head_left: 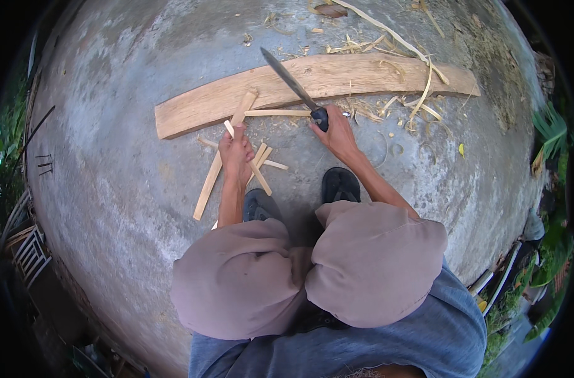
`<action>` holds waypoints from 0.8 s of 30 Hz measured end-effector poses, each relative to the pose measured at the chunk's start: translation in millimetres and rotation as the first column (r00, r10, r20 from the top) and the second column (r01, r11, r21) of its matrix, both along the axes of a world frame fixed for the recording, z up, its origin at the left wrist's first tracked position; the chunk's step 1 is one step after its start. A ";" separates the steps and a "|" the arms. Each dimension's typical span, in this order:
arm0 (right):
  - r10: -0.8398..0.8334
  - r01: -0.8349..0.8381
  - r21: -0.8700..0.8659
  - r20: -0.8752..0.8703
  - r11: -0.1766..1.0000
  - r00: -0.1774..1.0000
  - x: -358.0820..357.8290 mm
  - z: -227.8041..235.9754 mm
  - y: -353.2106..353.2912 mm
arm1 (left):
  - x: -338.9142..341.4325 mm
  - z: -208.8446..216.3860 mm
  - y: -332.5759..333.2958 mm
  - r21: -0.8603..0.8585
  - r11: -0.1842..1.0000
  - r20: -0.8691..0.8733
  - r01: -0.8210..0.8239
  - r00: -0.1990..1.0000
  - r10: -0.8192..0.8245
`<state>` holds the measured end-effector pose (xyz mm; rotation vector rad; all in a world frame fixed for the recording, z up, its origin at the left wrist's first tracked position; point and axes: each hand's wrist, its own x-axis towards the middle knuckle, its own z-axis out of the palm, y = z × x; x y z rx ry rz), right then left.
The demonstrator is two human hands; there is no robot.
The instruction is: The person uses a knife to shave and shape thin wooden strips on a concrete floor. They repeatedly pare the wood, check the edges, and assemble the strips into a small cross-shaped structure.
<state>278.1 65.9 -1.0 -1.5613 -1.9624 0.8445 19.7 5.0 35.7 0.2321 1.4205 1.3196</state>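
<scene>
Left hand (236,151): curled tight at the fingers round a slim pale strip (229,128), with a short upper end showing above the fist; cannot tell which piece below the hand, if any, continues it.
Right hand (336,133): wrapped at the fingers round the dark handle of a knife (292,80).
Knife: long-bladed, pointing up and leftward over the plank (199,113); cannot tell whether touching wood, nor which side bears the edge.
Plank: long, lying crosswise on the concrete floor (110,157), ahead of both shoes (340,184).
Broad strip (206,189): slanting behind the left hand, with upper end over the plank.
Thin strip (277,113): level along the plank's near side, reaching to the right hand; cannot tell whether gripped.
Loose strips (276,165): crossed beside and below the left hand.
Shavings (362,108): curled, scattered about the plank's right part.
Good handling, as judged: brace the slim pale strip on the plank before cutting; keep left fingers behind the stroke; direct the blade away from shoes; follow the grain with shallow, even passes.
</scene>
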 end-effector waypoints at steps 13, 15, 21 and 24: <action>0.058 -0.082 -0.310 -0.084 0.947 0.995 -20.7 36.6 -14.5 | 19.9 11.6 12.5 -0.045 0.998 -0.003 0.048 0.999 -0.049; 0.023 -0.068 -0.367 -0.127 0.928 0.992 -25.0 43.2 -26.3 | 19.6 10.6 12.5 -0.034 0.997 0.003 0.064 0.998 -0.064; -0.030 -0.054 -0.383 -0.209 0.922 0.978 -28.5 33.7 -45.1 | 14.4 0.6 8.6 0.154 0.986 0.030 0.058 0.998 -0.063; -0.034 -0.047 -0.393 -0.198 0.918 0.980 -23.2 28.8 -46.4 | 6.2 6.6 6.0 0.178 0.984 0.060 0.015 0.998 -0.026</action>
